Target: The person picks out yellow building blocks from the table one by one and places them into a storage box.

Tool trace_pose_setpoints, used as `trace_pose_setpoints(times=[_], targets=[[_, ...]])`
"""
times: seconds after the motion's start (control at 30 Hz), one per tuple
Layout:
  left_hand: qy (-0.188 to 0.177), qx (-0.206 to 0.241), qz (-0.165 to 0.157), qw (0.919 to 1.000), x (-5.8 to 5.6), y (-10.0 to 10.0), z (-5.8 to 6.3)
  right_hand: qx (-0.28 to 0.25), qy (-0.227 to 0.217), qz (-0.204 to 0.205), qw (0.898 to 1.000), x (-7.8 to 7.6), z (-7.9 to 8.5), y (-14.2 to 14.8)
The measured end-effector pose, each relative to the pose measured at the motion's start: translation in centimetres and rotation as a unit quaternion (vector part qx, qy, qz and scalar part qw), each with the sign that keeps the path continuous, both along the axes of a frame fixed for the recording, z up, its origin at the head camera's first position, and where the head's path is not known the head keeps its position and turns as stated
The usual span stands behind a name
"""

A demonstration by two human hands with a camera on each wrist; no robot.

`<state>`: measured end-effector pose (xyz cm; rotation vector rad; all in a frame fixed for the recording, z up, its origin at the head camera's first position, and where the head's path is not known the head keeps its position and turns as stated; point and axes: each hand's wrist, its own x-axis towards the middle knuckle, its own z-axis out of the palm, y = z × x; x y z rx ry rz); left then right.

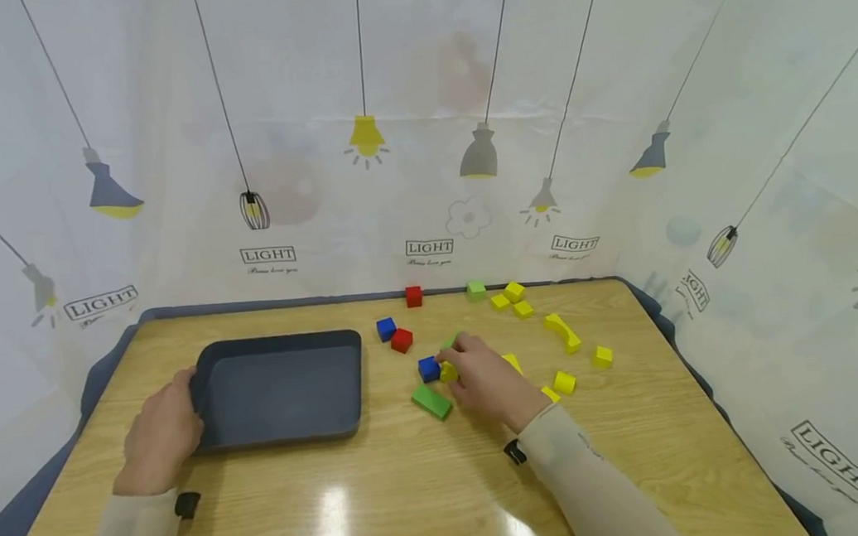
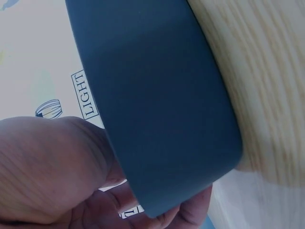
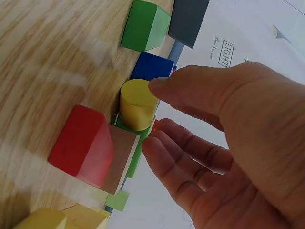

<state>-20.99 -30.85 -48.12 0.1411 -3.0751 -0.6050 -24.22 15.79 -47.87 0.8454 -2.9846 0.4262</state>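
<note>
My left hand grips the left wall of a dark grey rectangular tray; the left wrist view shows its thumb and fingers about the tray's rim. My right hand is at a yellow cylinder, thumb tip over its edge and fingers spread apart from the thumb. A blue cube sits beside the cylinder, and a green rectangular block lies nearer to me. In the right wrist view, a red block and a plain wooden-faced block are close by; the hand hides them in the head view.
Toward the back are red cubes, another blue cube and a light green cube. Several yellow blocks lie right, including an arch and a cylinder. A printed white curtain surrounds the wooden table.
</note>
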Motion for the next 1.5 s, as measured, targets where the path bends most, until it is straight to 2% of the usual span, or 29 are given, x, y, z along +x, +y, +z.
trace_pose_setpoints(times=[0.37, 0.63, 0.97, 1.27, 1.5], targets=[[0.004, 0.001, 0.009, 1.0, -0.1, -0.1, 0.1, 0.013, -0.009, -0.006, 1.0, -0.8, -0.3, -0.2], [-0.003, 0.0, 0.012, 0.9999, -0.2, 0.1, 0.2, 0.028, 0.005, -0.01, 1.0, -1.2, -0.3, -0.1], [-0.013, 0.004, 0.012, 0.9998, 0.0, 0.1, 0.3, 0.017, -0.019, -0.021, 0.999, -1.3, -0.4, -0.3], [0.004, 0.003, 0.01, 0.9999, 0.2, -0.1, -0.1, 0.006, -0.004, -0.002, 1.0, -1.4, -0.6, -0.4], [0.011, 0.001, 0.009, 0.9999, 0.1, -0.1, -0.2, 0.009, -0.003, -0.014, 1.0, -1.3, -0.1, -0.5]])
